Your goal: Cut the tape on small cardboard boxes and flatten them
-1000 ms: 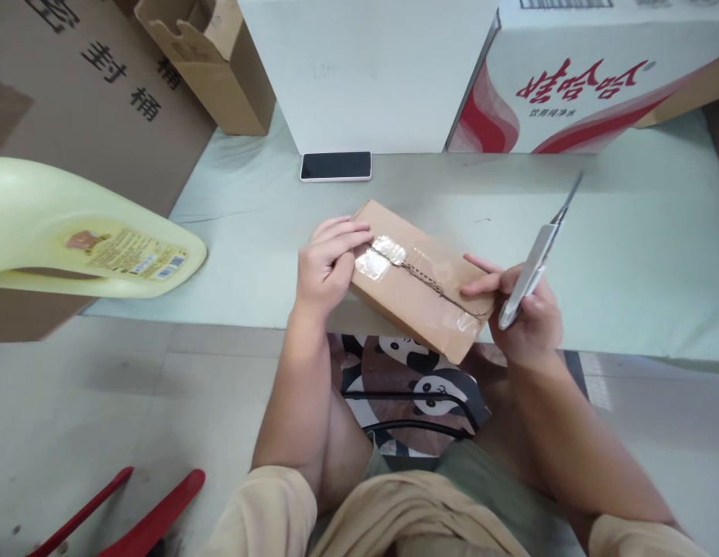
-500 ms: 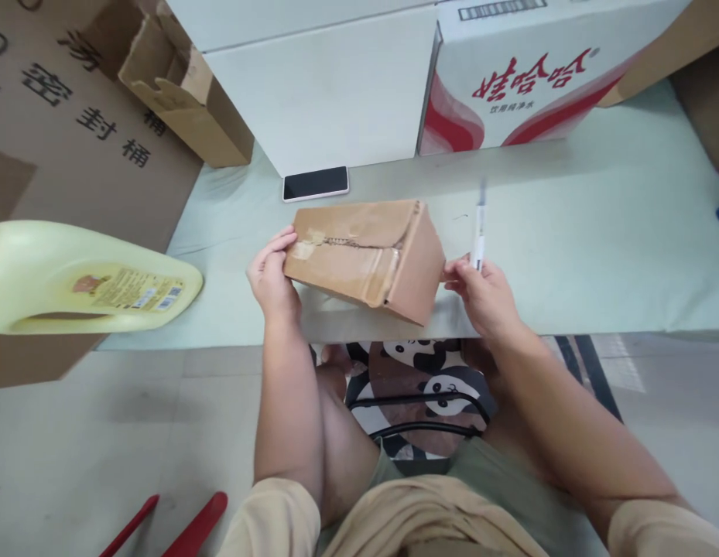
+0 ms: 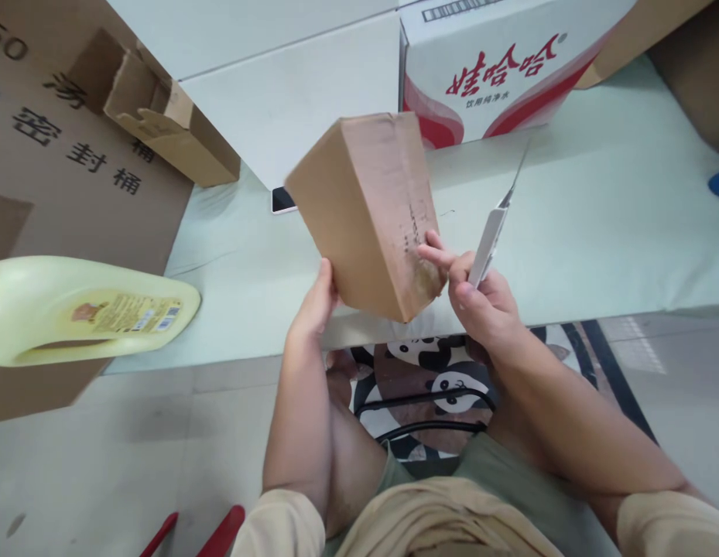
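Observation:
A small brown cardboard box [image 3: 368, 209] with a taped, torn seam is lifted on end above the near edge of the table [image 3: 597, 240]. My left hand [image 3: 313, 308] grips its lower left side from behind, fingers mostly hidden. My right hand [image 3: 478, 298] is closed round a white utility knife [image 3: 491, 237] with its blade out and pointing up and away. Its forefinger rests on the box's lower right side near the seam.
A black phone [image 3: 282, 200] lies behind the box. A large white box [image 3: 289, 93] and a red-and-white printed carton [image 3: 498, 73] stand at the back. An open brown carton [image 3: 162, 131] and a yellow jug [image 3: 86, 309] are on the left. A panda-patterned stool [image 3: 429, 371] is below.
The box has been turned from lying flat on the table to standing on end in the air. My right hand with the knife stayed at its right side.

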Tool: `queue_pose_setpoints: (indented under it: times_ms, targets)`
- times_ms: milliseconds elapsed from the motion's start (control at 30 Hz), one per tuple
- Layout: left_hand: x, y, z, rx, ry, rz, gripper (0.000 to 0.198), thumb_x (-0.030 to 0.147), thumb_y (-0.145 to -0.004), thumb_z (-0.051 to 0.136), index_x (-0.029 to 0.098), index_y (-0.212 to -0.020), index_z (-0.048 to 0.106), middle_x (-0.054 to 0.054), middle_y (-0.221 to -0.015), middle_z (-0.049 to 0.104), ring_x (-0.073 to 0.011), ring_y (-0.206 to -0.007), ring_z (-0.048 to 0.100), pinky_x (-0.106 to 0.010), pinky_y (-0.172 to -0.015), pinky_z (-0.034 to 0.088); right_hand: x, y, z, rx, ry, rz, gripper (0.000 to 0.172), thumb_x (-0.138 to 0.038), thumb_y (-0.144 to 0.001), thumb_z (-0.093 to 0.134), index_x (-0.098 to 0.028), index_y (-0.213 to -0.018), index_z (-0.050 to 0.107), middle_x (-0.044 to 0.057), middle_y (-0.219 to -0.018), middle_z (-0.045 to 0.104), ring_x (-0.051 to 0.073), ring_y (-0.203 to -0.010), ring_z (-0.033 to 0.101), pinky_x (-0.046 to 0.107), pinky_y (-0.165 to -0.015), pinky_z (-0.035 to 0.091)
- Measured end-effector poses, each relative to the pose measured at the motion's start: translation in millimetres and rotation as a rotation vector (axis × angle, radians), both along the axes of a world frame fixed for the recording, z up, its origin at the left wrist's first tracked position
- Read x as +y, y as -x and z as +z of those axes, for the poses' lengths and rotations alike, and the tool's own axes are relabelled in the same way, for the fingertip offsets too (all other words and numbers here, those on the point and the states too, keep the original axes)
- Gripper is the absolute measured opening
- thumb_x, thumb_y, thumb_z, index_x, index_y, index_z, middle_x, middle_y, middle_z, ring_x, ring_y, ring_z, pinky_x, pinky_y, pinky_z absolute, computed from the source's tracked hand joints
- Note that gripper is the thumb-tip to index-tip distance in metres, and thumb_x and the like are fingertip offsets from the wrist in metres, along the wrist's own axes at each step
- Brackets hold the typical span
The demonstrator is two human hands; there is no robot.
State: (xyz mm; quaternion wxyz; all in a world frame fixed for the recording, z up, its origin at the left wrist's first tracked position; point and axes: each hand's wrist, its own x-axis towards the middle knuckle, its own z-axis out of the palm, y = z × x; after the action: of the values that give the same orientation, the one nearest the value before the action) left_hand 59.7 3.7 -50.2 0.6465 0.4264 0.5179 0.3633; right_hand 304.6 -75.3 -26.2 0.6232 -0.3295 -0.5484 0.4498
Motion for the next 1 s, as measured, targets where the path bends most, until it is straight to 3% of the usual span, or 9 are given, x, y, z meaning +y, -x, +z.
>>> queue_pose_setpoints:
  times_ms: [167, 300, 433, 600, 667, 767, 833, 933, 1000]
  targets:
    - [0.4, 8.8, 10.8, 0.324, 0.114, -0.316, 0.083, 0.096, -0.077, 0.048, 0.017, -0.088, 0.072, -0.011, -0.074, 0.076, -0.0208, -0.057, 0.069, -0.027, -0.048, 0.038, -2.5, -6.8, 3.0, -0.066, 0.011, -0.100, 0.025, -0.043, -0.101, 0.063, -0.025, -0.085, 0.058, 0.003, -0.125, 0.079, 0.028, -0.142, 0.060, 0.056, -0.126, 0.042]
    - [3.3, 9.7, 16.7, 0.399, 0.012, -0.251, 0.072, 0.091, -0.077, 0.054, 0.020, -0.076, 0.065, -0.004, -0.064, 0.068, -0.0179, -0.053, 0.065, -0.026, -0.046, 0.031, -1.5, -5.6, -0.2, -0.040, 0.041, -0.163, 0.028, -0.047, -0.101, 0.063, -0.026, -0.083, 0.057, 0.003, -0.117, 0.079, 0.027, -0.136, 0.065, 0.057, -0.123, 0.045]
    - [1.4, 4.9, 17.3, 0.392, 0.014, -0.286, 0.064, 0.083, -0.083, 0.054, 0.021, -0.077, 0.065, -0.005, -0.072, 0.071, -0.0158, -0.052, 0.063, -0.026, -0.045, 0.032, 1.1, -1.9, -5.7, -0.051, 0.079, -0.237, 0.031, -0.052, -0.099, 0.064, -0.026, -0.083, 0.058, 0.005, -0.115, 0.079, 0.028, -0.142, 0.060, 0.059, -0.123, 0.044]
    - [3.6, 7.7, 9.7, 0.498, 0.026, -0.308, 0.041, 0.058, -0.086, 0.067, 0.019, -0.073, 0.065, -0.005, -0.066, 0.066, -0.0165, -0.054, 0.059, -0.028, -0.051, 0.044, 5.7, -0.1, -12.8, 0.007, 0.065, -0.298, 0.031, -0.055, -0.097, 0.066, -0.026, -0.087, 0.058, 0.004, -0.110, 0.075, 0.025, -0.132, 0.064, 0.051, -0.117, 0.050]
    - [7.3, 11.8, 5.8, 0.570, -0.016, -0.201, 0.029, 0.047, -0.084, 0.070, 0.019, -0.077, 0.065, -0.003, -0.067, 0.065, -0.0163, -0.057, 0.060, -0.029, -0.056, 0.047, 7.1, -0.9, -12.9, -0.020, 0.104, -0.376, 0.030, -0.055, -0.095, 0.067, -0.026, -0.090, 0.060, 0.003, -0.104, 0.072, 0.022, -0.115, 0.069, 0.043, -0.103, 0.057]
    - [10.8, 17.0, 6.0, 0.551, -0.302, 0.178, 0.026, 0.045, -0.085, 0.066, 0.021, -0.096, 0.066, -0.004, -0.083, 0.068, -0.0177, -0.072, 0.066, -0.030, -0.067, 0.052, 7.8, -3.4, -10.3, -0.085, 0.167, -0.497, 0.023, -0.049, -0.096, 0.066, -0.027, -0.102, 0.063, -0.002, -0.082, 0.064, 0.014, -0.071, 0.061, 0.031, -0.071, 0.054]
    - [8.4, 15.7, 11.8, 0.465, -0.610, 0.320, 0.036, 0.053, -0.087, 0.064, 0.023, -0.107, 0.066, -0.007, -0.102, 0.072, -0.0222, -0.096, 0.070, -0.033, -0.078, 0.057, 7.3, -5.2, -8.0, -0.149, 0.197, -0.521, 0.022, -0.044, -0.098, 0.065, -0.027, -0.113, 0.065, -0.005, -0.073, 0.056, 0.012, -0.058, 0.050, 0.029, -0.060, 0.046]
    - [-2.1, 2.7, 23.1, 0.386, -1.034, 0.133, 0.052, 0.071, -0.095, 0.047, 0.028, -0.117, 0.067, -0.010, -0.127, 0.070, -0.0288, -0.126, 0.064, -0.047, -0.106, 0.054, 6.4, -6.9, -6.1, -0.265, 0.225, -0.466, 0.029, -0.041, -0.097, 0.067, -0.028, -0.122, 0.067, -0.005, -0.073, 0.054, 0.013, -0.059, 0.049, 0.031, -0.060, 0.044]
    - [-9.1, -10.5, 26.5, 0.437, -1.210, -0.088, 0.061, 0.080, -0.093, 0.041, 0.030, -0.118, 0.066, -0.009, -0.129, 0.069, -0.0326, -0.133, 0.060, -0.058, -0.124, 0.038, 6.6, -7.6, -6.0, -0.300, 0.230, -0.414, 0.032, -0.042, -0.096, 0.068, -0.028, -0.124, 0.066, -0.004, -0.076, 0.057, 0.014, -0.061, 0.050, 0.032, -0.062, 0.046]
